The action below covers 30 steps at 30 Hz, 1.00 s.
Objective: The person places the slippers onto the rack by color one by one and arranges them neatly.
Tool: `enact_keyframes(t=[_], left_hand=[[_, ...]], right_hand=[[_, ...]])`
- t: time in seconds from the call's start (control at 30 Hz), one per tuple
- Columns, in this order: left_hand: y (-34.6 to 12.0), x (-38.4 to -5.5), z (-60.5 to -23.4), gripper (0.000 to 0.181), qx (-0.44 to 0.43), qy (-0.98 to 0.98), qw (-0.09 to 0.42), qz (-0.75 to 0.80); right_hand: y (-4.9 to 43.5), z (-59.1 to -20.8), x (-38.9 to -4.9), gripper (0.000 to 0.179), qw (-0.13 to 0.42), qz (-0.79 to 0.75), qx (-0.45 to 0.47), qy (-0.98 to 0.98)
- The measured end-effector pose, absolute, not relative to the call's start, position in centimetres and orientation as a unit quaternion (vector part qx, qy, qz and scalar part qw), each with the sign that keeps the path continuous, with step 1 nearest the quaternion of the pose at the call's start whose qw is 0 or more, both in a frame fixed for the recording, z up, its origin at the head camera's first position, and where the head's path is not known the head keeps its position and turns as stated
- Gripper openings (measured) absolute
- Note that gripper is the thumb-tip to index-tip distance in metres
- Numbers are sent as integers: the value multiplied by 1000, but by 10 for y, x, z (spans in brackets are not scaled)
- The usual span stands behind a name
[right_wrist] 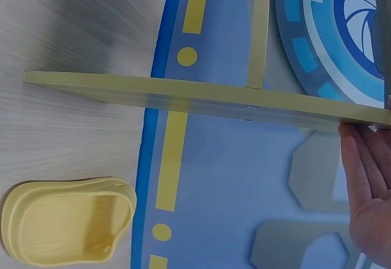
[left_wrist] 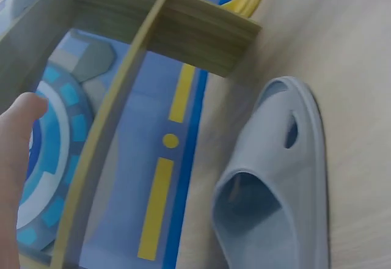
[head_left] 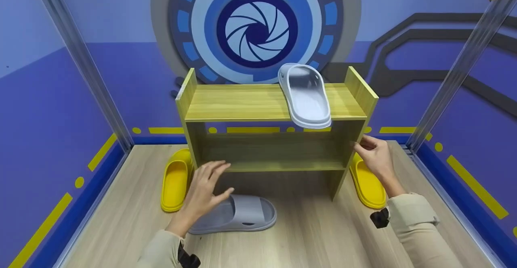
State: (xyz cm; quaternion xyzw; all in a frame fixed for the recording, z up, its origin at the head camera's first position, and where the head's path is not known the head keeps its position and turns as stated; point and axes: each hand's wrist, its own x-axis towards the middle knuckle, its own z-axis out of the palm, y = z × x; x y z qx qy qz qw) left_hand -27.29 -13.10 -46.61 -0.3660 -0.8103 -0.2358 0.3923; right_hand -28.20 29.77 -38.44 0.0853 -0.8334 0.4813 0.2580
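Shelf [head_left: 238,102] between two hands, its right side panel pinched

A pale wood-grain tabletop [head_left: 307,239] lies in a booth. Along its left edge runs a blue and purple wall [head_left: 60,98] with yellow dashes, ending at a metal post [head_left: 80,54] by the back left corner. Beyond the back edge, a large round emblem [head_left: 257,34] of curved blades marks the back wall [head_left: 121,78]. A second post [head_left: 456,70] rises at the back right corner, and another dashed wall [head_left: 484,143] borders the right edge.

The wooden shelf stands near the middle of the back edge. Left of it lies a yellow clog [head_left: 173,183]. Next comes the left hand [head_left: 202,193], fingers spread and thumb apart, in front of the shelf's lower left part; whether it touches cannot be told. A grey slipper [head_left: 252,211] lies partly hidden behind that hand. On the shelf's top board, right of centre, a light grey clog [head_left: 309,102] juts past the front edge. The right hand [head_left: 377,157] pinches the right side panel, fingers along its outer face. Just below that hand lies another yellow clog [head_left: 369,187].
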Motion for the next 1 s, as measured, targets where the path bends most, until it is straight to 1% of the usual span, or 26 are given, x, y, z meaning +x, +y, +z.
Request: enact_keyframes(t=[0.2,0.33,1.0], left_hand=[[-129,-269,-479,68,-373,-856,308,-180],[-129,-266,-487,71,-367,-877,266,-162],[-134,-265,-530,89,-349,-921,111,-137]], right_hand=[[294,-381,-279,29,261,474,80,-837],[294,-381,-280,29,264,471,76,-838],[294,-381,-278,28,262,472,74,-838]])
